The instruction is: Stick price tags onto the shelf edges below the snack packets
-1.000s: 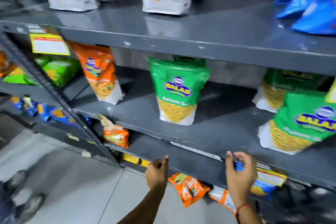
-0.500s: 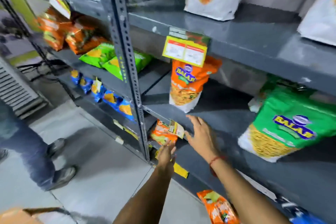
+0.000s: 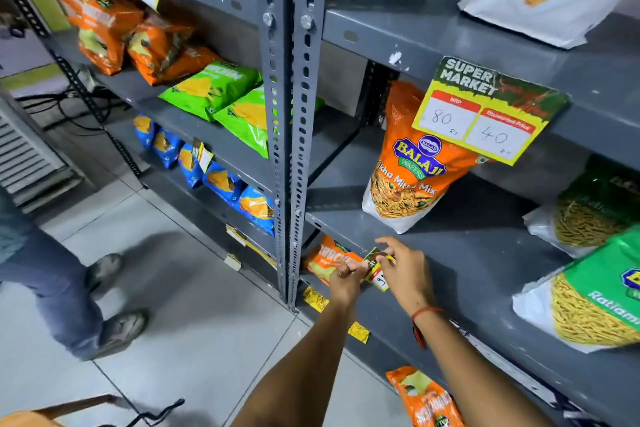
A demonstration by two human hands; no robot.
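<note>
A small yellow price tag (image 3: 378, 269) sits at the front edge of the grey shelf (image 3: 460, 263), below an orange Balaji snack packet (image 3: 412, 170). My left hand (image 3: 346, 279) pinches the tag's left side. My right hand (image 3: 403, 270) holds its right side, fingers curled over the shelf lip. A larger yellow price tag (image 3: 485, 114) marked 80 and 40 is stuck on the shelf edge above. Green packets (image 3: 595, 295) stand to the right on the same shelf.
A perforated grey upright post (image 3: 289, 121) divides two racks. The left rack holds orange (image 3: 104, 21), green (image 3: 221, 94) and blue packets (image 3: 221, 180). A person's legs in jeans (image 3: 45, 274) stand on the tiled floor at the left. An orange packet (image 3: 426, 399) lies low down.
The view has swung left along the rack and closer. Both hands have come together on the small tag at the shelf edge; the right hand was flat on the shelf before.
</note>
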